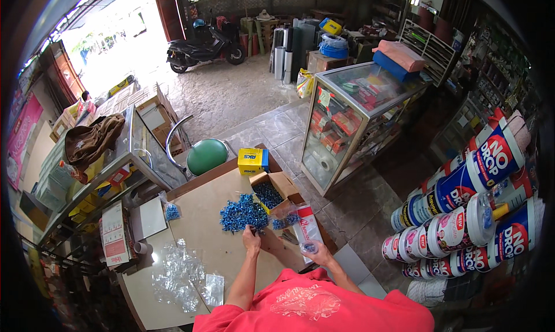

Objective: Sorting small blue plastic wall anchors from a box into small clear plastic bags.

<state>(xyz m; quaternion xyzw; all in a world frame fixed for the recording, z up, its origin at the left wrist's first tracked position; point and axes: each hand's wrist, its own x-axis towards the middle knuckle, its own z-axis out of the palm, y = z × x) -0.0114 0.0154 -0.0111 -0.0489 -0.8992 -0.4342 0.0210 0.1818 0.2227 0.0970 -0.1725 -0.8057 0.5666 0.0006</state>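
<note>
A loose pile of small blue screw-like pieces (243,212) lies on the tan tabletop (202,216). At the pile's near edge is my left hand (251,239), its fingers drawn together; what they pinch is too small to make out. My right hand (319,255) is closed around a small clear plastic bag (310,247) at the table's right side. An open cardboard box (284,185) beyond the pile holds more blue pieces. Beside it lies a clear bag of blue pieces (285,221), next to a white and red packet (307,224).
Empty clear bags (178,274) spread over the table's near left. A yellow and blue box (252,161) stands at the far edge, near a green stool (207,157). Glass display cases (335,130) flank the table. Stacked paint buckets (457,228) rise at the right.
</note>
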